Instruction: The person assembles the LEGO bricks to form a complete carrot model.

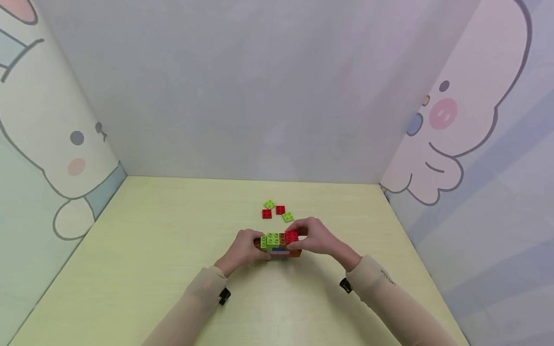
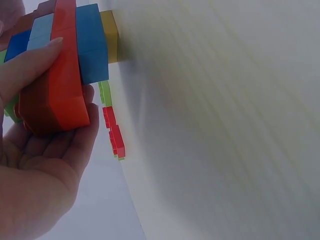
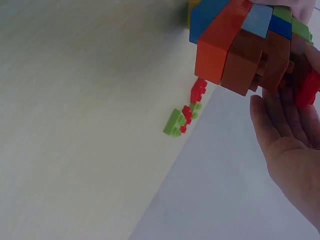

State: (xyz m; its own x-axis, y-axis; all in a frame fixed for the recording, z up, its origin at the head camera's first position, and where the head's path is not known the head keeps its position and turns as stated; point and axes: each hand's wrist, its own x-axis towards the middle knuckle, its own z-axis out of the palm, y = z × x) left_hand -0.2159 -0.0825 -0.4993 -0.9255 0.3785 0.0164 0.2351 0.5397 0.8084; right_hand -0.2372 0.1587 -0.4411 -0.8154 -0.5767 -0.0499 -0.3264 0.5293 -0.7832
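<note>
A block built of toy bricks (image 1: 278, 253) stands between the two hands near the middle of the table. Its layers are orange-red, brown, light and dark blue, with lime-green bricks (image 1: 272, 240) on top. My left hand (image 1: 244, 249) grips its left end, the thumb along the near side and the fingers behind. At the upper right end, my right hand (image 1: 315, 237) pinches a red brick (image 1: 292, 236) between thumb and fingers. The left wrist view shows blue bricks (image 2: 92, 45) and a yellow brick (image 2: 110, 36) on the underside.
Behind the build lie several loose small bricks: a lime-green brick (image 1: 270, 204), a red brick (image 1: 266, 214), another red brick (image 1: 280, 210) and another lime-green brick (image 1: 288, 217). The pale yellow table (image 1: 173, 216) meets walls at the back and both sides.
</note>
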